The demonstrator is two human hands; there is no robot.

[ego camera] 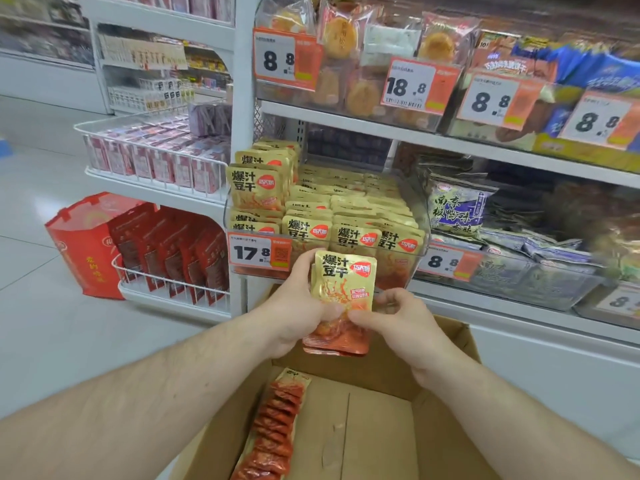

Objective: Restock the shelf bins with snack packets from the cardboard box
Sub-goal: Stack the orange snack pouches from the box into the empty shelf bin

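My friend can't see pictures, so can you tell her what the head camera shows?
Two hands, left hand and right hand, hold a small stack of gold snack packets in front of a clear shelf bin already packed with the same packets. Below them, an open cardboard box holds one row of packets along its left side.

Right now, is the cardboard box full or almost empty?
Almost empty. The cardboard box shows mostly bare floor, with only one row of red packets along its left side. Both hands hold a small stack of packets above it.
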